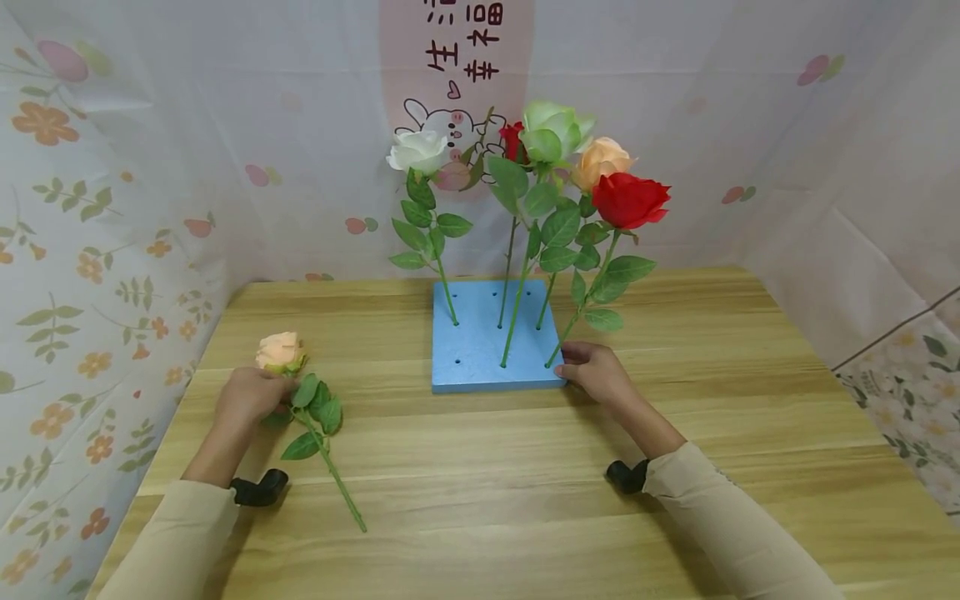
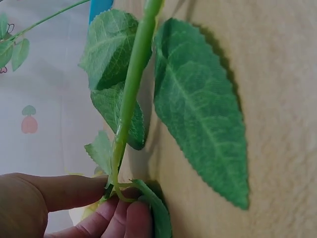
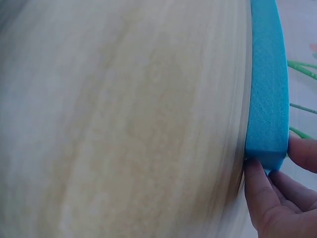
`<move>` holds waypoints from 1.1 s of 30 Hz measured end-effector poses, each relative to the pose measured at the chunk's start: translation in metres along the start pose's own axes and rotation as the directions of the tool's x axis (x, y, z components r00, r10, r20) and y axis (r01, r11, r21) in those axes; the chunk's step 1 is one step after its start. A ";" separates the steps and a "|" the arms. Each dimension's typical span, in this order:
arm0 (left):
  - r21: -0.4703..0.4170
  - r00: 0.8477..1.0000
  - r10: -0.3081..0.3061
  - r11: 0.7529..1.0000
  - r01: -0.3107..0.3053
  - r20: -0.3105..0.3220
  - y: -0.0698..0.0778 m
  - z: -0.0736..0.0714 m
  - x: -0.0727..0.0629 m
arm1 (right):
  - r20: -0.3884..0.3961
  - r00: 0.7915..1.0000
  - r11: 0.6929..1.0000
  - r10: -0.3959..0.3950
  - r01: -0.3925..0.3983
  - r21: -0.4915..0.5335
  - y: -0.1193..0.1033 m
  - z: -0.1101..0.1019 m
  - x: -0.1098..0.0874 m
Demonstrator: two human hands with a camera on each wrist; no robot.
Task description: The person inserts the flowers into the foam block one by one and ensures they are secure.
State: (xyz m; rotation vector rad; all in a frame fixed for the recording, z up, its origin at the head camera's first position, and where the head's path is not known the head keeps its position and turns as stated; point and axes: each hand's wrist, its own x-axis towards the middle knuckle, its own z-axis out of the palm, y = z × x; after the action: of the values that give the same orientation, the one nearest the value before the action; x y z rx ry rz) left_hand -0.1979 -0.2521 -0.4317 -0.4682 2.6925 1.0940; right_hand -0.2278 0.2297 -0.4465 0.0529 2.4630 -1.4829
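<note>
My left hand pinches the stem of a peach rose just below its bloom, at the table's left side. In the left wrist view, thumb and fingers meet on the green stem among its leaves. The lower stem slants toward the table's front. My right hand grips the front right corner of a blue board, thumb on top and fingers at the side in the right wrist view. Standing in the board are a white rose, a green rose, a red rose, a second peach rose and another red rose, partly hidden.
Several holes in the board hold no stem, one of them at its front left. The wooden table runs back to a printed cloth backdrop. Patterned cloth hangs on the left and right. Black wrist mounts sit by both sleeves.
</note>
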 end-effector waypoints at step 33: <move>-0.558 0.939 0.283 0.755 -0.343 -0.195 0.087 -0.026 -0.030 | -0.008 1.000 1.000 -0.003 0.003 0.009 0.002 0.000 -0.001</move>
State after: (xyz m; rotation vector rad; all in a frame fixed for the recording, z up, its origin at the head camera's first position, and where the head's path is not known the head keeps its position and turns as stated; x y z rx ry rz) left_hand -0.2028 -0.2048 -0.3488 -0.1448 2.5183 2.0766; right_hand -0.2267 0.2309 -0.4479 0.0566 2.4641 -1.4983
